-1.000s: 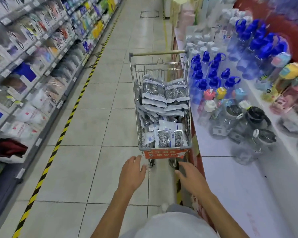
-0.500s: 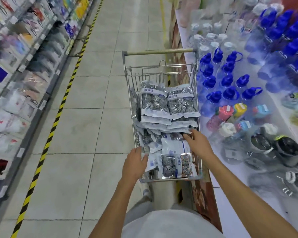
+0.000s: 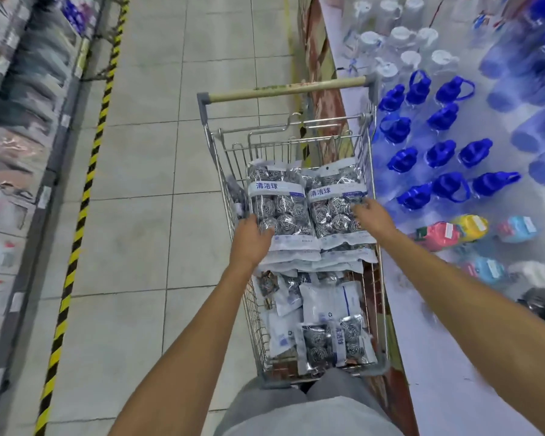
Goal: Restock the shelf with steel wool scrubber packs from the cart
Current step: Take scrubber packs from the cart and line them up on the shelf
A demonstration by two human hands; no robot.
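A wire cart [image 3: 283,90] stands in the aisle in front of me, full of steel wool scrubber packs. At its far end lie two stacks side by side, topped by a left pack [image 3: 280,202] and a right pack [image 3: 332,212], both clear bags with a white-blue label. Loose packs [image 3: 331,338] lie jumbled at the near end. My left hand [image 3: 251,242] touches the left edge of the left stack. My right hand [image 3: 373,217] reaches over the right edge of the right stack, its fingers blurred on the top pack.
The shelf [image 3: 19,152] with packaged goods runs along the left, behind a yellow-black floor stripe [image 3: 85,190]. Right of the cart a white display table [image 3: 438,341] carries blue-capped bottles [image 3: 441,152] and coloured cups. Tiled floor [image 3: 145,215] lies between the shelf and the cart.
I have stepped up to the cart. Both hands moved forward from the near end of the cart to the two stacks at the far end.
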